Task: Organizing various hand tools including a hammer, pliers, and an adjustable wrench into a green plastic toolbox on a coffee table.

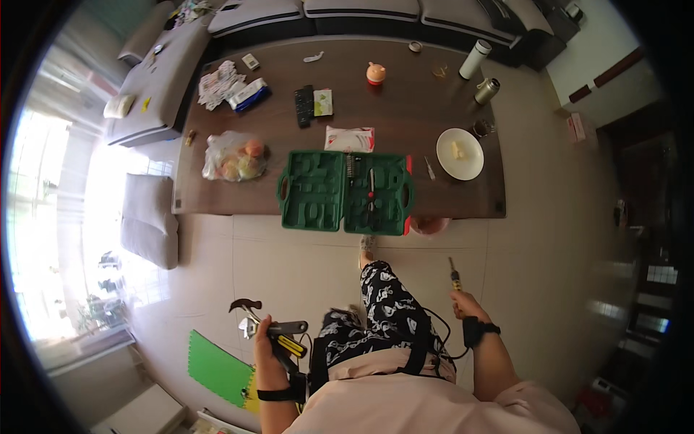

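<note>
My left hand (pixel 264 339) holds several tools together: a claw hammer (pixel 246 305), an adjustable wrench (pixel 287 327) and a yellow-and-black handled tool (pixel 291 345) whose kind I cannot tell. My right hand (pixel 465 304) grips a screwdriver-like tool (pixel 454 275) with a yellow and black handle, its thin tip pointing towards the table. Ahead of both hands, an open green molded toolbox (pixel 313 190) lies across the front edge of the wooden table (pixel 244 203). Its right half holds a row of bits (pixel 351 167) and a tool with red and dark parts (pixel 371 194); the left half shows bare recesses.
A bag of fruit (pixel 234 160) lies left of the toolbox; a white plate (pixel 460 154), small screwdriver (pixel 430 168) and steel flask (pixel 487 91) stand or lie right. A grey cushion seat (pixel 149 221) and green foam mat (pixel 219 366) are at left. Sofas line the table's far side.
</note>
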Motion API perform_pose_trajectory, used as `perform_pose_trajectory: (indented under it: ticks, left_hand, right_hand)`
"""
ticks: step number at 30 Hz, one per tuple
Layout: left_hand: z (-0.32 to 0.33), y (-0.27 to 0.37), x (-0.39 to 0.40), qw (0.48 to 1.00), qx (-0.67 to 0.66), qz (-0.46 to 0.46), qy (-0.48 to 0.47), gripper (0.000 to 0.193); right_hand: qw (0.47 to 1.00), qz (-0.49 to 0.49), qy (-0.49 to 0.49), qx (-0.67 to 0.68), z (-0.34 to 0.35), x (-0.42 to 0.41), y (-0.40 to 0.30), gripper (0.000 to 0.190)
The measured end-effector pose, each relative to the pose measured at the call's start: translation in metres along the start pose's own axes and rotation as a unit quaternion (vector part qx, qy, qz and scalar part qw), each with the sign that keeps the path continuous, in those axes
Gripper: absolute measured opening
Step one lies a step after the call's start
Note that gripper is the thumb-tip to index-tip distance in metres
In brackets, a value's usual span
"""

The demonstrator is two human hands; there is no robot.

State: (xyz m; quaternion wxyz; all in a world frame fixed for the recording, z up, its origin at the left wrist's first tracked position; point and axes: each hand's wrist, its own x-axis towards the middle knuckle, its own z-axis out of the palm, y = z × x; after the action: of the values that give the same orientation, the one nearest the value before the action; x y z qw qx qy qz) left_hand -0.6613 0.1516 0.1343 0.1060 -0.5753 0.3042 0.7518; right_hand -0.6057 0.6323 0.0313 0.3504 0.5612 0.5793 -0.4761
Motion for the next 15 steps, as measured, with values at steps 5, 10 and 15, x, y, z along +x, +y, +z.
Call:
perform_pose_trajectory:
  ticks: [5, 10, 15]
  left_hand:
    - [0.083, 0.004, 0.004, 0.992, 0.069, -0.102, -0.022, 0.016]
    - [0.154, 0.008, 0.036, 0.952, 0.302, -0.033, -0.027, 0.015]
    - [0.198, 0.014, 0.082, 0.900, 0.425, -0.034, -0.088, 0.014]
  right_hand:
    - [0.943, -0.185, -0.060, -0.271, 0.059, 0.027, -0.112, 0.054]
    - [0.902, -0.290, -0.038, -0.317, 0.149, 0.049, -0.178, 0.067]
    - [0.910, -0.269, -0.028, -0.314, 0.226, 0.066, -0.211, 0.065]
